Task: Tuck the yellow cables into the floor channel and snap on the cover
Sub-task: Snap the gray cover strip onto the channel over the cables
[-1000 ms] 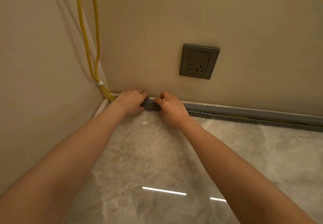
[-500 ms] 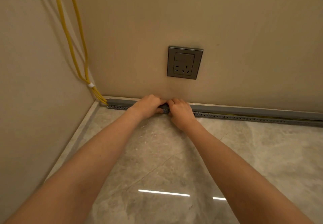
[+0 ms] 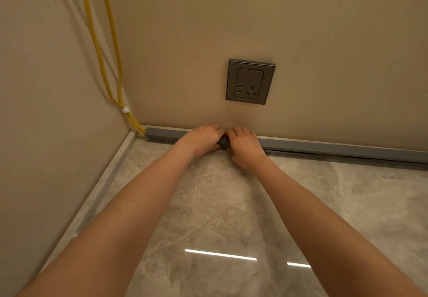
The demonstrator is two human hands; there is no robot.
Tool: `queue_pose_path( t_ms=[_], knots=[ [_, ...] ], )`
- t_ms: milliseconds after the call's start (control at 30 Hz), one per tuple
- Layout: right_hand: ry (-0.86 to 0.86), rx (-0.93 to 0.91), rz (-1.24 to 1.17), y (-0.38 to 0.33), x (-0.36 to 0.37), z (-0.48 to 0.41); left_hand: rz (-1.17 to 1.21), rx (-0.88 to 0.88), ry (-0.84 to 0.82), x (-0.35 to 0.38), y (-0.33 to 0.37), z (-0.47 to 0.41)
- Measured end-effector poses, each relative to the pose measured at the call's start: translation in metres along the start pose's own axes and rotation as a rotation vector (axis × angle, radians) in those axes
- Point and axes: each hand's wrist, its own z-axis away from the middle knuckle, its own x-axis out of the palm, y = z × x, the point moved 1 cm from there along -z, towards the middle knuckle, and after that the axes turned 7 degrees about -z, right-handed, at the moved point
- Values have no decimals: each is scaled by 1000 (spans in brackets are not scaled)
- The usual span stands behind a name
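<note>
A grey floor channel with its cover point(image 3: 324, 146) runs along the foot of the far wall. Two yellow cables point(image 3: 108, 60), bound by a white tie point(image 3: 125, 110), come down the corner and enter the channel's left end point(image 3: 148, 134). My left hand point(image 3: 201, 138) and my right hand point(image 3: 244, 146) sit side by side on the channel below the socket, fingers curled over the cover and thumbs at its front. Left of my hands the cover lies flat on the channel. To the right a thin dark gap shows under the cover's front edge.
A grey wall socket point(image 3: 250, 81) is set in the beige wall just above my hands. The side wall point(image 3: 46, 111) closes the corner at left. Glossy grey marble floor point(image 3: 220, 215) spreads in front.
Both hands have slid right along the channel, away from the corner, to just below the socket. The cover behind them at the left end now lies closed.
</note>
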Motion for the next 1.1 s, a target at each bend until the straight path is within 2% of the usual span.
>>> queue_pose_path(
  t_ms=[200, 300, 367, 467, 600, 800, 900, 967, 1100],
  knots=[
    [74, 47, 153, 36, -2, 28, -20, 4, 48, 10, 0, 3],
    [104, 145, 150, 49, -6, 39, 71, -30, -8, 4, -5, 0],
    [85, 186, 112, 54, -7, 43, 115, -55, -69, 1, -7, -4],
    [53, 220, 73, 64, -14, 47, 46, -69, -100, -3, 2, -4],
    [-12, 226, 57, 71, -26, 51, 9, -56, -46, -7, 29, -7],
    [-101, 268, 169, 92, -36, 58, 54, 22, -17, -13, 89, -41],
    [-83, 253, 159, 98, -38, 63, 35, 24, 1, -15, 101, -49],
    [81, 180, 232, 101, -36, 65, 4, 12, 18, -15, 105, -50],
    [88, 88, 215, 117, -27, 64, -118, 38, 25, -16, 110, -50]
  ],
)
